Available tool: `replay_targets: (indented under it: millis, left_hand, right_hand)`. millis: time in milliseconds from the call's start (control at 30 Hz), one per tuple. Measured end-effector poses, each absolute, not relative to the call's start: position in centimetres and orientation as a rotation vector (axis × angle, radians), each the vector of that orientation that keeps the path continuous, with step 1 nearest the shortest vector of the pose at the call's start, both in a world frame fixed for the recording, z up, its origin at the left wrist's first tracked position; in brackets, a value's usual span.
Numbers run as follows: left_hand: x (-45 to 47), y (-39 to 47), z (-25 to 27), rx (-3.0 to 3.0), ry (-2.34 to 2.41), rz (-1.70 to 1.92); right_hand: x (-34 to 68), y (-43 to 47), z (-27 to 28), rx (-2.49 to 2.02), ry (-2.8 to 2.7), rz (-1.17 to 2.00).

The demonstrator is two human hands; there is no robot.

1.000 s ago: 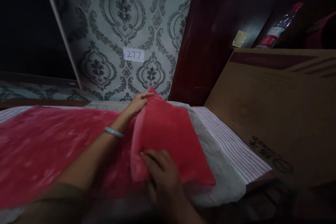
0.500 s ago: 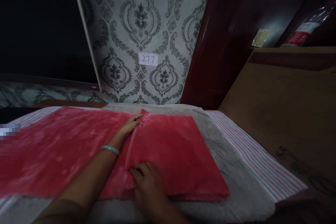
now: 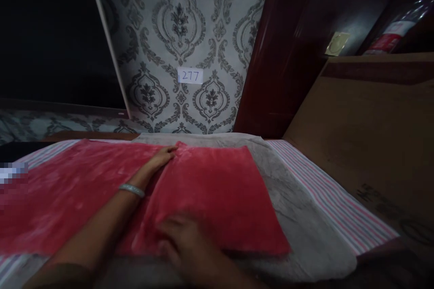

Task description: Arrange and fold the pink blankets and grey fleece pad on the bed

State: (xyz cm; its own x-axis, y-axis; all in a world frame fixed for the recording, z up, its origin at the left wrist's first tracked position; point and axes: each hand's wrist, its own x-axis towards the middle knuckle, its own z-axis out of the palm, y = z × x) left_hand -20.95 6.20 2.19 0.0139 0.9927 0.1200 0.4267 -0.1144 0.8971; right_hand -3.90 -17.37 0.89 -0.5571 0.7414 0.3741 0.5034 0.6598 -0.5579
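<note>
A red plush blanket (image 3: 217, 189) lies spread out, its right part folded over into a layered panel. My left hand (image 3: 164, 156), with a pale bracelet on the wrist, is at the far end of the fold's edge, its fingers closed on the cloth there. Nearer to me, my right hand (image 3: 185, 237) rests over the near left part of the folded panel. Motion blurs its fingers, so their grip on the cloth does not show clearly.
Under the blanket lie a grey cloth (image 3: 305, 230) and a striped sheet (image 3: 339, 198). A large cardboard box (image 3: 366, 135) stands at the right, with a bottle (image 3: 389, 38) behind it. A dark screen (image 3: 57, 40) hangs at the left; a paper label (image 3: 190, 75) is on the wall.
Both hands have shifted slightly left. The fold's edge has moved left too, most at its near end, and the folded panel's right edge has come slightly left.
</note>
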Motion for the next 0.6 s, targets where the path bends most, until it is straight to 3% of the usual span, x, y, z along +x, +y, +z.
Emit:
replay_targets:
  millis: [233,400,600]
  left_hand:
    - [-14.2,1.5,3.6,2.276,1.268,0.915]
    - [-13.5,-4.1,-1.4,2.715,1.233,0.443]
    - [-14.4,-4.7,-2.2,2.768,1.278,0.376]
  right_hand:
    - [7.8,-14.3,2.5,-1.423,-2.17,0.047]
    - [10.4,-15.4,-2.5,-1.679,-2.281,0.089]
    - [10.0,-16.0,-3.9,-1.676,-2.279,0.128]
